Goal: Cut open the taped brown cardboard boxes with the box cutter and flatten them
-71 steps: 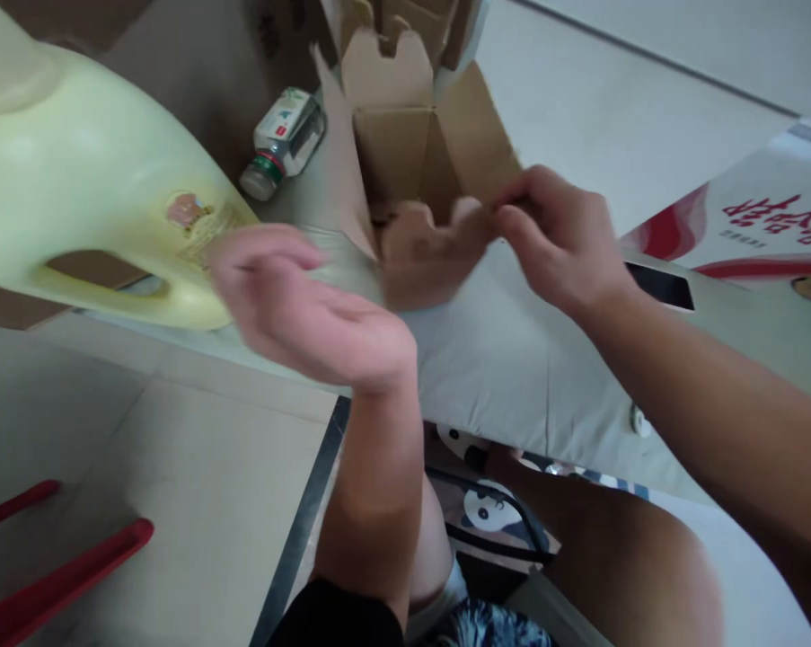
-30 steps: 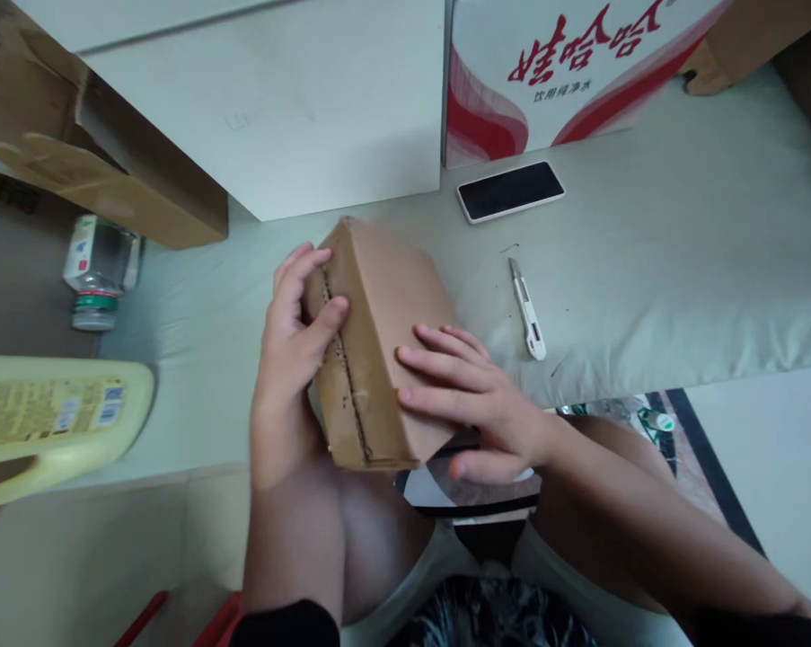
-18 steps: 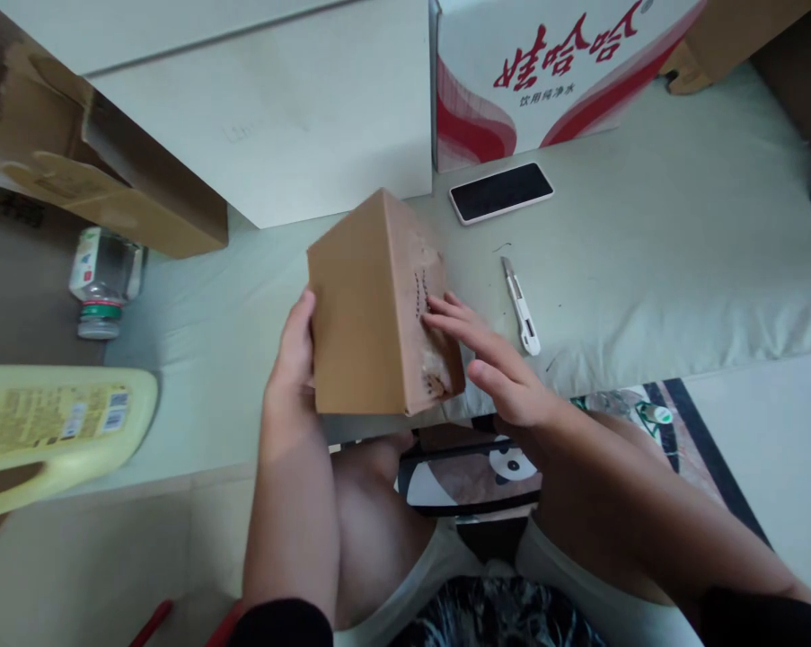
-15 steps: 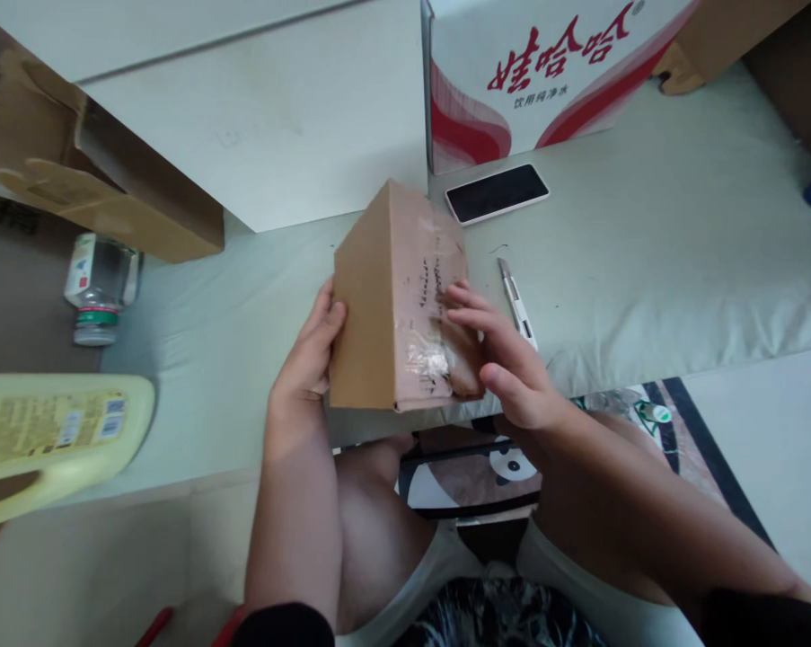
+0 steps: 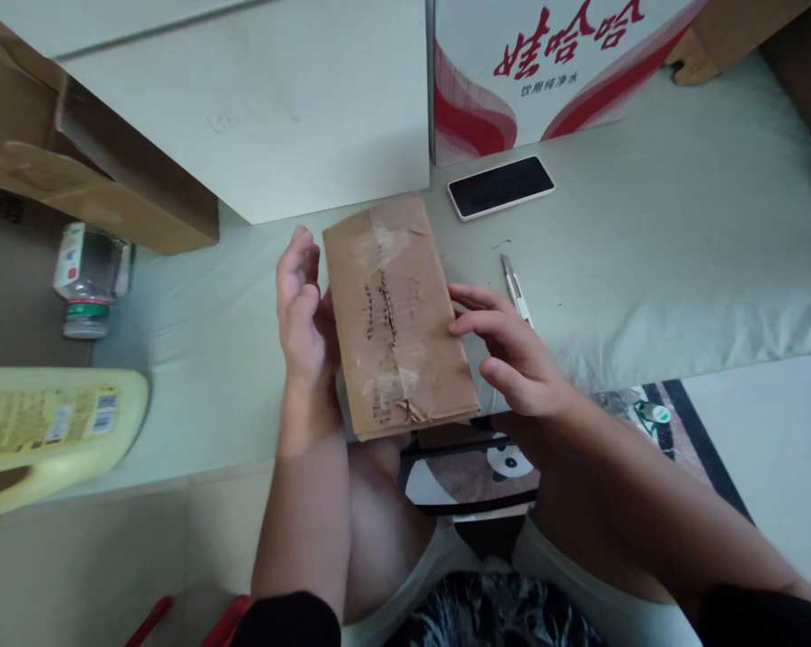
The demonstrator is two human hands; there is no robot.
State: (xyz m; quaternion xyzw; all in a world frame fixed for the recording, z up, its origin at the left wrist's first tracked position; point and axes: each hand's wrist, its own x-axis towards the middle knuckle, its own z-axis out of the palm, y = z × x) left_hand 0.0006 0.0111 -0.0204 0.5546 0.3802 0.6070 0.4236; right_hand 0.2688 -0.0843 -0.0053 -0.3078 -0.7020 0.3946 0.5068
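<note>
"Where was the small box (image 5: pixel 418 314)?"

"Between the two hands, tilted, its taped face turned up. The fingertips of the right hand (image 5: pixel 503 346) touched its right edge, and the left hand (image 5: pixel 304 314) was against its left side."

"How were the fingers?"

"The right ones were spread and loosely bent, the thumb apart from the box. On the left, the forefinger and thumb stood up with a gap between them, clear of the taped face. The other left fingers were partly behind the box, so I couldn't tell whether they gripped it."

"Could you see inside?"

"No. A ragged slit ran down the face between the fingers, but what the box held was hidden."

"And the other containers?"

"Well to the left of the left fingers lay a clear bottle (image 5: pixel 85 279), and nearer the body a yellow jug (image 5: pixel 55 431). I couldn't tell what either held. Beyond the bottle, an open carton (image 5: pixel 142 202) showed only a dark inside. A red and white carton (image 5: pixel 559 63) stood far beyond the right fingers."

"Anything nearer?"

"A phone (image 5: pixel 500 187) lay beyond the right fingertips, and a knife (image 5: pixel 514 283) just past them, its near end hidden by the hand."
</note>
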